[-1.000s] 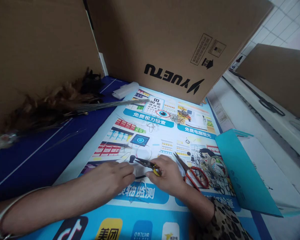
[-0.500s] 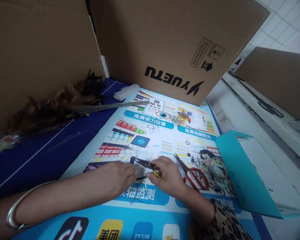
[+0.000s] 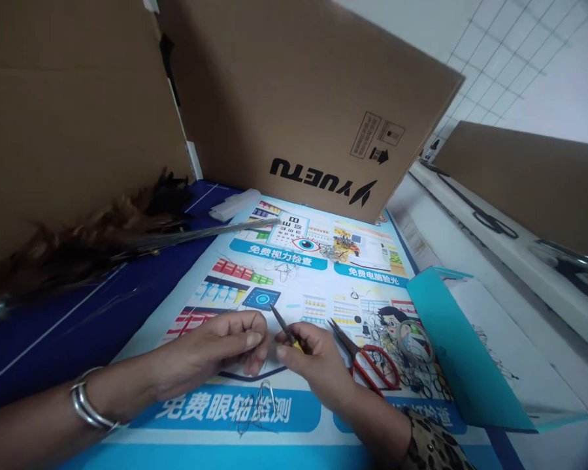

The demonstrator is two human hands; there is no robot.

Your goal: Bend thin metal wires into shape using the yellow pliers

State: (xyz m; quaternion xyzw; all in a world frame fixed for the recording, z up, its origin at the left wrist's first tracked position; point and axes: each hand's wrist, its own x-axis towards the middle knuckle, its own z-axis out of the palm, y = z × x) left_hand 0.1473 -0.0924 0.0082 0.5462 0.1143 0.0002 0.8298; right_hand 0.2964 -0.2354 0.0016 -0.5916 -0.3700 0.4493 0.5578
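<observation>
My right hand (image 3: 318,365) is closed round small yellow-handled pliers (image 3: 285,328) whose thin jaws point up and to the left. My left hand (image 3: 215,349) is curled just left of it, fingertips pinched on something thin I cannot make out. Both hands hover over a printed blue poster (image 3: 294,274) lying flat. Bent wire loops (image 3: 257,398) lie on the poster just below my hands.
Red-handled scissors (image 3: 367,362) lie right of my right hand, beside a tape roll (image 3: 414,339) and small wire rings. A teal folder (image 3: 465,352) is at the right. A feather duster (image 3: 88,238) lies left. Cardboard boxes (image 3: 313,111) wall the back.
The pliers tipped from lying nearly flat to pointing upward. My hands lifted a little and drew closer together. The camera tilted up slightly.
</observation>
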